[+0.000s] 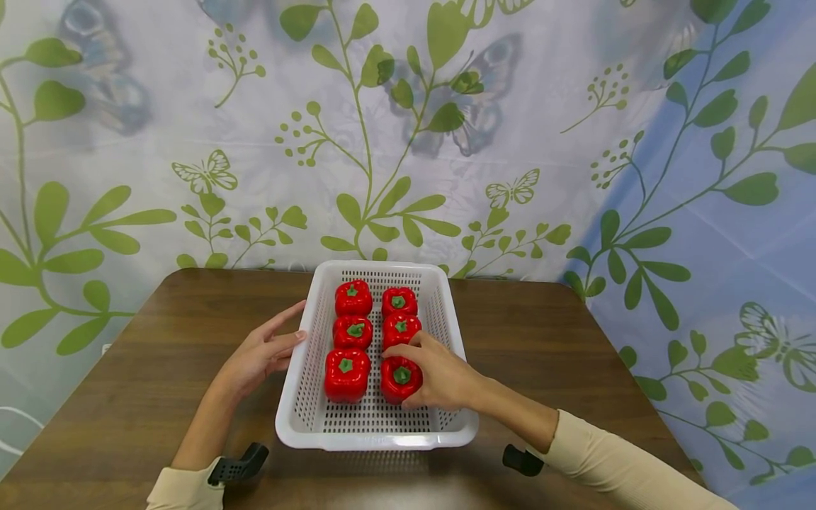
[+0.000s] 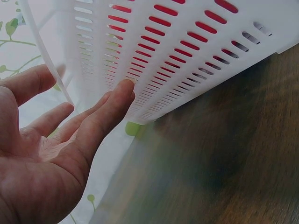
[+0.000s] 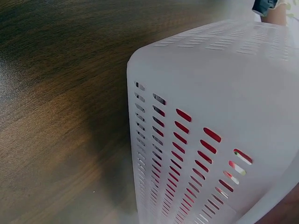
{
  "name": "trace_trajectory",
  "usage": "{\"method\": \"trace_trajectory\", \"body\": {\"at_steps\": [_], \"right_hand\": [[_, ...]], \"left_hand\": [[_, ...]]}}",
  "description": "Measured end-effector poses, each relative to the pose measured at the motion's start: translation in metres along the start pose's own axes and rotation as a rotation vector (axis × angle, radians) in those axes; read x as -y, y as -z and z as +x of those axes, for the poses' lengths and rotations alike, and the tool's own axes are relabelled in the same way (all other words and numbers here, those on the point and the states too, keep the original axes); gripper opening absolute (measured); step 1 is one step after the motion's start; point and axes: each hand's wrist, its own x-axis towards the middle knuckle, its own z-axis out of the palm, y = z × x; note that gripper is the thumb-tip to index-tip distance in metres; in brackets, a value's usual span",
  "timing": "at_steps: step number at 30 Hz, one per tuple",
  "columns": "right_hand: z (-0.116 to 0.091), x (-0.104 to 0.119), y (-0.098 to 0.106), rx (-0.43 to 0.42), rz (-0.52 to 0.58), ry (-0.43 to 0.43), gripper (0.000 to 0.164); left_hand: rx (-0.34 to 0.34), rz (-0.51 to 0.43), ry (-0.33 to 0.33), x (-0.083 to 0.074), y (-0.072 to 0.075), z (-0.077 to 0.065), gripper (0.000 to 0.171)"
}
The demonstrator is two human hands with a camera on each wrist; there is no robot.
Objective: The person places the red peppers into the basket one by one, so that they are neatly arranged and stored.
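A white slotted plastic basket (image 1: 376, 442) holds red bell peppers with green stems in two columns. Inside its near right part, my right hand (image 1: 443, 375) reaches over the rim and grips the nearest right bell pepper (image 1: 397, 392) between thumb and fingers. Just behind that one is another bell pepper (image 1: 397, 327), partly covered by the hand. My left hand (image 1: 255, 358) is at the basket's left side, fingers extended, the thumb at the rim. In the left wrist view, a fingertip of the left hand (image 2: 60, 154) appears against the slotted wall (image 2: 187, 60).
Left column peppers run from a near one (image 1: 347, 386) to a far one (image 1: 353, 304). Under the basket is a brown wooden table (image 1: 529, 340). A leaf-and-butterfly patterned curtain (image 1: 255, 142) hangs behind it. The right wrist view mostly shows the basket's outer wall (image 3: 201, 70).
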Motion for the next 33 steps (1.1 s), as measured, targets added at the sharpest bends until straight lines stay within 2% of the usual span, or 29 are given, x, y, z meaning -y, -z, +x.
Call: {"method": "trace_trajectory", "body": {"at_steps": [9,13,17,20,24,29,33], "right_hand": [[0.000,0.000,0.009,0.053,0.064,-0.078,0.081],[0.000,0.000,0.022,0.025,0.059,-0.103,0.083],[0.002,-0.004,0.038,-0.072,0.087,-0.135,0.080],[0.004,-0.010,0.050,-0.172,0.107,-0.202,0.075],[0.008,-0.023,0.061,-0.319,0.128,-0.290,0.065],[0.011,-0.046,0.062,-0.456,0.193,-0.368,0.055],[0.010,-0.061,0.057,-0.526,0.233,-0.414,0.049]], "left_hand": [[0.008,0.015,-0.016,0.002,0.001,0.000,0.061],[0.008,0.020,-0.015,0.003,0.002,0.001,0.061],[0.014,0.013,-0.020,0.002,0.004,0.000,0.061],[0.018,0.008,-0.025,0.002,0.005,0.000,0.061],[0.010,0.019,0.001,0.000,0.005,0.000,0.061],[-0.012,0.095,0.036,-0.006,0.009,0.003,0.062],[-0.005,0.166,0.061,-0.011,0.015,0.004,0.064]]}}
